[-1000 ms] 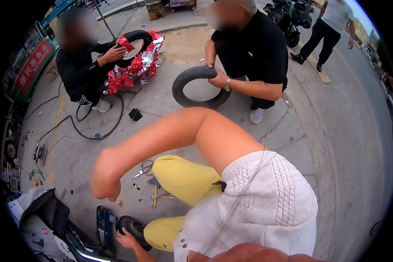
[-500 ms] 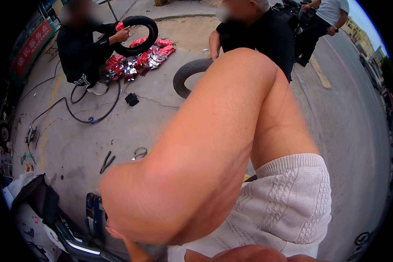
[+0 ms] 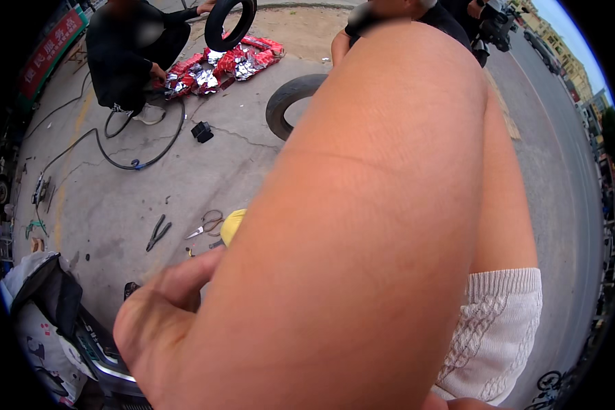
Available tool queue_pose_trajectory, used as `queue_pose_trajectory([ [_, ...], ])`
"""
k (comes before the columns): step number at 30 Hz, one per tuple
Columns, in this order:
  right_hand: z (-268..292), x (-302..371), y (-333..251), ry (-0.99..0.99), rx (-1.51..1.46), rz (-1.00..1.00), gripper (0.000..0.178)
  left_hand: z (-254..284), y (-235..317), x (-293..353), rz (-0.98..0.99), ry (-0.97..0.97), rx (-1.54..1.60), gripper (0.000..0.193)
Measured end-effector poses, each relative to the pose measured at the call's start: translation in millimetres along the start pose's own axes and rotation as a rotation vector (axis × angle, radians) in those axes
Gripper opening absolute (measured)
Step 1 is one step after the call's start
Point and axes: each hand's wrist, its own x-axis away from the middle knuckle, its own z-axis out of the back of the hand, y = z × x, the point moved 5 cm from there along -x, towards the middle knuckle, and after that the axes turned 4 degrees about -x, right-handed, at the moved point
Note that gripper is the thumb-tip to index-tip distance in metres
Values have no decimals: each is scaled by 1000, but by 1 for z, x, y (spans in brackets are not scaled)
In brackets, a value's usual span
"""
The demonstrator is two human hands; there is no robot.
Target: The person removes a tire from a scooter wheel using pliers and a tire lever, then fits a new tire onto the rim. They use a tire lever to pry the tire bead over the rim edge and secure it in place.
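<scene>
A bare bent arm (image 3: 362, 205) fills the middle, very close, with its elbow toward the top and a cream cable-knit sleeve (image 3: 502, 328) at the lower right. It looks like my right arm. My right hand (image 3: 160, 318) appears at the lower left, where the forearm seems to end. Its fingers bend inward and are partly hidden behind the forearm, so whether it holds anything does not show. Pliers (image 3: 159, 233) and scissors (image 3: 208, 224) lie on the pavement beyond it, beside a yellow object (image 3: 233, 225) half covered by the arm. My left hand cannot be made out.
One crouching person (image 3: 133, 61) holds a black tyre (image 3: 215, 31) over crumpled red-and-silver wrapping (image 3: 218, 65). Another person sits behind my elbow, near a grey tyre (image 3: 276, 109). A black hose (image 3: 105, 147) and black box (image 3: 202, 132) lie leftward. A dark scooter-like vehicle (image 3: 95, 335) stands lower left.
My arm has come nearer and fills more of the view; the hand's fingers now show beside it. The left person's tyre is raised higher. Scissors and yellow object have come into sight.
</scene>
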Motion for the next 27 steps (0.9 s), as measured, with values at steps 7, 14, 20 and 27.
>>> queue_pose_trajectory([
  [7, 3, -11, -4, -7, -1, -8, 34, 14, -3, -2, -9, 21, 58, 56],
  [14, 5, -22, 2, -40, -31, -52, 32, 5, 7, -4, -43, 26, 98, 55],
  [20, -20, -70, 35, -165, -184, -241, 30, 49, 63, 19, -43, -207, 93, 56],
  [27, -82, -101, 110, 498, -562, -21, 29, 38, 23, 7, -34, 59, 198, 56],
])
